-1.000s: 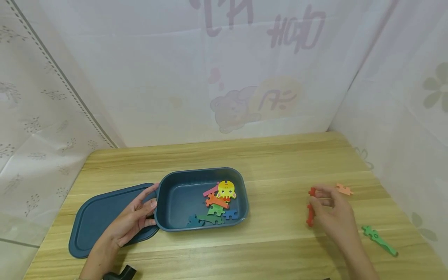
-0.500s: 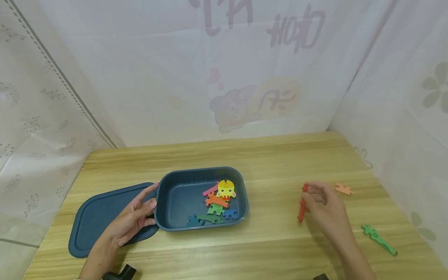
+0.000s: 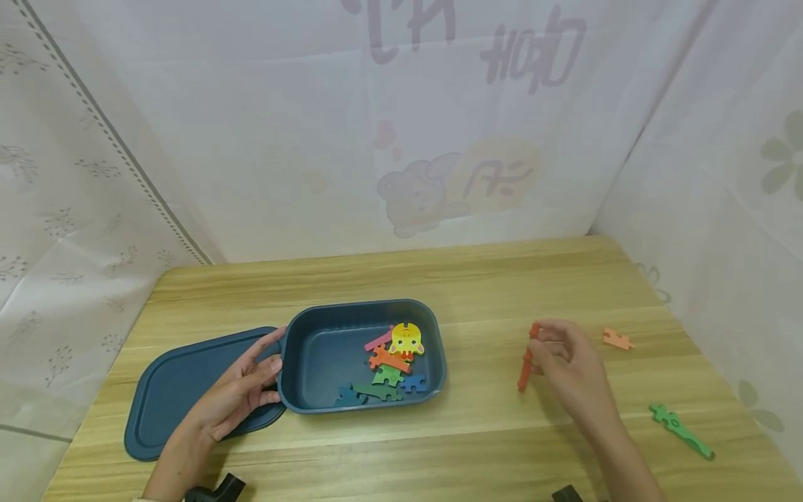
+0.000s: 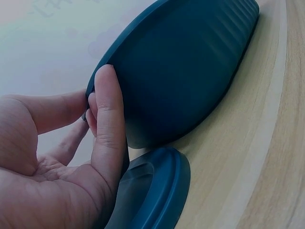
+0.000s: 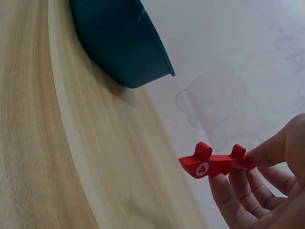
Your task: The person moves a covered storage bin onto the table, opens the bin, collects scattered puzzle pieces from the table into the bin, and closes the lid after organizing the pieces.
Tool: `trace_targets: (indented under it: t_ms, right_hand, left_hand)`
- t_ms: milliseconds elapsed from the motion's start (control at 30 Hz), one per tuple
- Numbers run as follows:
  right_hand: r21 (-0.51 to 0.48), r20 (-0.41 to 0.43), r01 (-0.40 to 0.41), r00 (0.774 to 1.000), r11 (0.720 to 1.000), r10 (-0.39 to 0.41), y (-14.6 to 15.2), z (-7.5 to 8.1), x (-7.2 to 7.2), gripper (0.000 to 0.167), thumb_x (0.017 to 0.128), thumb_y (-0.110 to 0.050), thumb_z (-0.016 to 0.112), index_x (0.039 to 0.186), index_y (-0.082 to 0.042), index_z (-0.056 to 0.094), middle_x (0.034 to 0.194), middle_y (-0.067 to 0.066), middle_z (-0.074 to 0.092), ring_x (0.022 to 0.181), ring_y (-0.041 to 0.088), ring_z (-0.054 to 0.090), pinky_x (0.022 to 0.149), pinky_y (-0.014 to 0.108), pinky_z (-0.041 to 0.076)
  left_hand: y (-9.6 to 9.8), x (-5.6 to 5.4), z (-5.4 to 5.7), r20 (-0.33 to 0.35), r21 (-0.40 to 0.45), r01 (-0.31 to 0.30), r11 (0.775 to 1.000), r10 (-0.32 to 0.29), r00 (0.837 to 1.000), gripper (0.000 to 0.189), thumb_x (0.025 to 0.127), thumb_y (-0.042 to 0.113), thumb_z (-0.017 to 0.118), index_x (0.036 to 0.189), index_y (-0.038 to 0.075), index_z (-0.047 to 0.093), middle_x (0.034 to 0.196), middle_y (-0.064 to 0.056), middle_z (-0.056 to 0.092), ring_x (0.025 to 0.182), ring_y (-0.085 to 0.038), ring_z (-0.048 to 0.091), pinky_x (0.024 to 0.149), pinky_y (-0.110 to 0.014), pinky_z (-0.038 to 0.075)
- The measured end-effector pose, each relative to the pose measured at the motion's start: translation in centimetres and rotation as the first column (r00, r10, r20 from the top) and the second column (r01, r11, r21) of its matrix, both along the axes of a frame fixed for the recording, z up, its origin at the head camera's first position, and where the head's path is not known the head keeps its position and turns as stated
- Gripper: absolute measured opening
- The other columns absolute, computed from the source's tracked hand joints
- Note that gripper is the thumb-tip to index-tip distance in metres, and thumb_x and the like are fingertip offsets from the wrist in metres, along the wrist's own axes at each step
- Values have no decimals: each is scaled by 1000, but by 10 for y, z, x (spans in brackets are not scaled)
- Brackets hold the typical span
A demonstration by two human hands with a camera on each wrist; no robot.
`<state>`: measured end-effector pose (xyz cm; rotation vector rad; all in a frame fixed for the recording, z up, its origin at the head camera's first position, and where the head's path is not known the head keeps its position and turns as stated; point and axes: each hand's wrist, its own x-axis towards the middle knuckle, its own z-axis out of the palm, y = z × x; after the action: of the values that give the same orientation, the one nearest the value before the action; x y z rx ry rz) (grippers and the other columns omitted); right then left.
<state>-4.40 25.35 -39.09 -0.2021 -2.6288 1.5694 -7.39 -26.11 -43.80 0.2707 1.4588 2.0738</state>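
Note:
My left hand (image 3: 238, 387) grips the left end of a dark blue plastic box (image 3: 362, 408), its thumb and fingers pinching the edge in the left wrist view. Inside the box, towards its right side, lie several coloured puzzle pieces. Among them are a yellow animal-face piece (image 3: 406, 340), an orange piece (image 3: 389, 360) and a blue piece (image 3: 413, 383). To the right of the box, my right hand (image 3: 574, 369) pinches a red puzzle piece (image 5: 221, 163) between thumb and fingers. It is held above the table, and a white mark shows on one end.
The box's dark blue lid (image 3: 182, 390) lies at the left, partly under my left hand. A light orange puzzle piece (image 3: 618, 339) and a long green puzzle piece (image 3: 682, 431) lie on the wooden table (image 3: 495, 446) at the right. Printed curtains (image 3: 301, 139) hang behind it.
My right hand has moved left towards the box with the red puzzle piece held in its fingers. The left hand and the box have stayed in place.

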Motion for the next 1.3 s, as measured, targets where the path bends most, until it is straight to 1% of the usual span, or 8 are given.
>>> trace_targets:
  t_ms: [233,367,467,600,767,900,1100,1300]
  right_hand:
    - [-23,-13,-33,999,999,33,-6,3,-4,46,109,-23,62,149,-2,49,132,15,58,95,1,70,80,30,67]
    - [-37,-21,-41,999,998,40,-10,4,-6,44,109,-23,63,147,-4,51,127,12,60,96,3,70,80,31,67]
    - [-47,-36,-44,998,998,43,-14,4,-9,41,108,-21,64,145,-5,53,125,10,61,96,2,70,80,30,67]
    - [-49,-62,-58,997,997,55,-21,4,-11,38,107,-16,65,142,-6,55,124,13,61,95,1,70,79,30,67]
    - [-43,-78,-77,994,996,74,-28,4,-14,36,108,-15,63,142,-5,55,128,16,60,96,2,68,80,29,67]
    - [-48,-79,-68,995,997,64,-31,5,-14,37,108,-17,63,142,-6,55,127,14,60,96,3,69,80,30,67]
    - [-78,-70,-46,997,996,41,-35,9,-15,36,107,-17,64,141,-6,56,126,13,60,96,3,69,81,30,67]
    - [-115,-80,-53,996,992,44,-40,13,-17,36,107,-16,65,140,-6,56,123,8,61,95,5,70,80,31,67]
  left_hand:
    - [-1,-1,-2,-3,13,4,1000,-4,1000,68,116,9,38,172,24,3,126,8,68,110,-8,73,88,-25,65]
    - [-2,-2,-3,-5,24,11,1000,-10,1000,68,116,8,37,172,23,0,133,7,68,113,-9,73,90,-27,65]
    - [-3,-2,-4,-5,32,15,999,-15,1000,66,116,8,36,172,25,5,134,6,69,115,-11,73,91,-29,65]
    - [-3,-2,-4,-5,25,15,1000,-14,1000,63,116,8,37,170,30,12,135,6,68,114,-11,73,91,-29,65]
    - [-3,-2,-4,-8,2,12,1000,-12,1000,65,116,9,37,171,28,7,133,5,69,114,-12,73,91,-30,65]
    - [-2,-2,-4,-8,-3,14,1000,-14,1000,66,117,10,37,172,27,5,131,4,70,113,-12,74,91,-31,65]
    - [-1,-2,-4,-13,1,19,1000,-19,1000,66,116,9,37,172,27,5,135,5,68,117,-12,73,93,-32,65]
    - [-1,-2,-3,-9,14,21,1000,-21,1000,67,116,8,36,172,25,3,132,4,69,115,-13,73,93,-32,65]
